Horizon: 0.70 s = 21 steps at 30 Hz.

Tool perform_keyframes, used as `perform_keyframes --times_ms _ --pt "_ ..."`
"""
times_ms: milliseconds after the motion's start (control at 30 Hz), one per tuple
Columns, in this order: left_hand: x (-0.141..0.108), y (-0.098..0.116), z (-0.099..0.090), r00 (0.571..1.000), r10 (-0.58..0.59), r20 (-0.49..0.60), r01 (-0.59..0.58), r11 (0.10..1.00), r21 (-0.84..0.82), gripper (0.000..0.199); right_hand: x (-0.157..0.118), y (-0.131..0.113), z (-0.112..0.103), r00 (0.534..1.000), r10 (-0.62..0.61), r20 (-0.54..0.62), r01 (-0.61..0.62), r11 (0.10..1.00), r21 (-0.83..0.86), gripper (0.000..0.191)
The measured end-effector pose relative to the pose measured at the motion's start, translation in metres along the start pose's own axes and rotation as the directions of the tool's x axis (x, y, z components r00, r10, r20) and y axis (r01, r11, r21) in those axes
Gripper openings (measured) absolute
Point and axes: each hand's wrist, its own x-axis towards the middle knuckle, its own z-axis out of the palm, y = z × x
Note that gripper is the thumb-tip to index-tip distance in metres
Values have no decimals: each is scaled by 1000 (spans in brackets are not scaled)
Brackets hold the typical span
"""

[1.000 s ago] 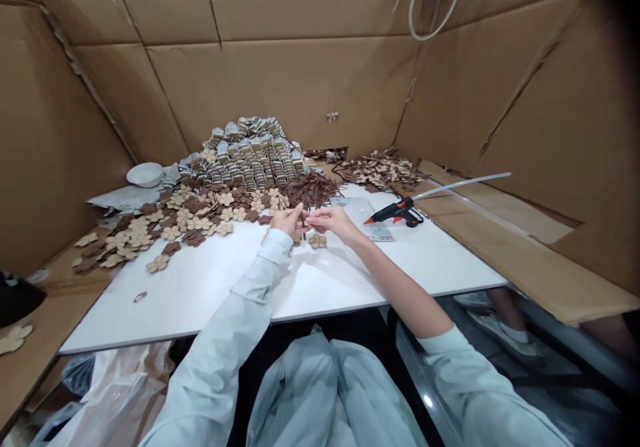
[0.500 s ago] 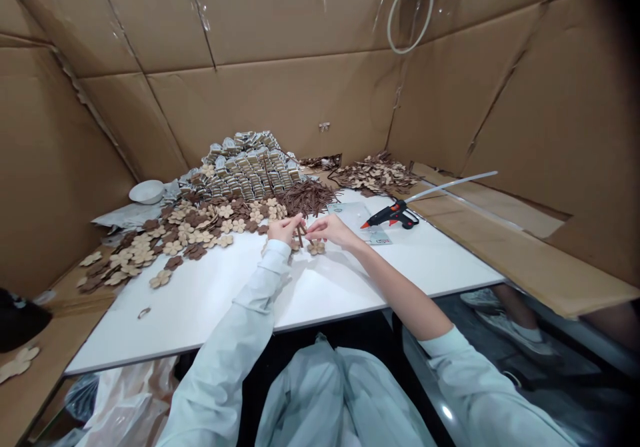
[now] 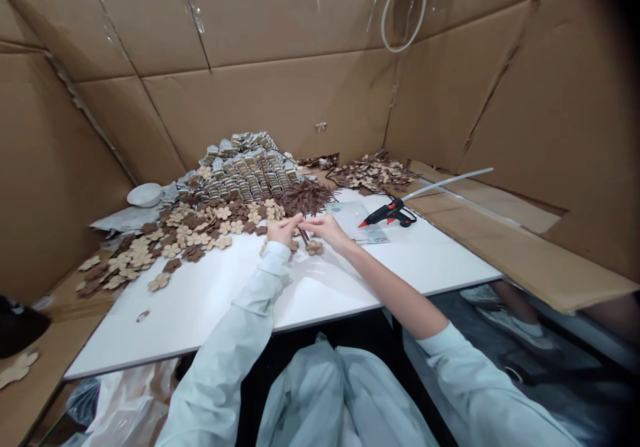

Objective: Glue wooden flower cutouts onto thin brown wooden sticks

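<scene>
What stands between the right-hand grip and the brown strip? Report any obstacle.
Nothing visible: the right-hand grip meets the left-hand grip at the brown strip, which hangs below both.

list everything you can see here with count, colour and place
held strips: count unclear, brown, centre
small flowers: at least two, tan, near strips
strip pile: many, brown, just behind
flower pieces: many, tan and brown, left
packets: many, silvery and brown, back
far pile: many, brown and tan, back right
glue gun: one, black and orange, right
glue stick: one, whitish, in gun's rear
sheet: one, see-through, by gun's tip
bowl: one, white, back left
scrap: one, brownish, front left
tabletop: one, white, centre
cardboard walls: three, brown, around table
loop: one, white, upper right
bags: count unclear, whitish, below left
shoes: two, pale, lower right
left hand: one, bare, at strips
right hand: one, bare, at strips
sleeves: two, pale green, bottom
</scene>
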Motion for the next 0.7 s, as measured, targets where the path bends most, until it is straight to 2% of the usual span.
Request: perform_keyframes --times_ms 100,200,300,433,600,700 --pt "-2 4 3 997 -61 49 67 989 -135 40 1 2 2 1000 23 -3 -23 999 44 32" --pt "-3 6 4 990 -96 103 115 973 -202 40 2 5 0 999 35 12 -36 996 77 29" --pt "-2 7 3 987 -127 102 144 972 -185 39 4 7 -1 1000 16 5 -16 997 72 27" --pt "-1 6 0 993 -84 79 96 981 -168 37 5 8 -3 1000 -1 23 0 999 37 29" --pt "-2 8 0 976 -69 209 118 966 -232 34 4 8 -8 997 -16 77 18 1000 -21 31" --pt "-2 8 1 967 -86 241 145 961 -237 34 2 5 -13 994 -2 111 5 1000 -23 31"
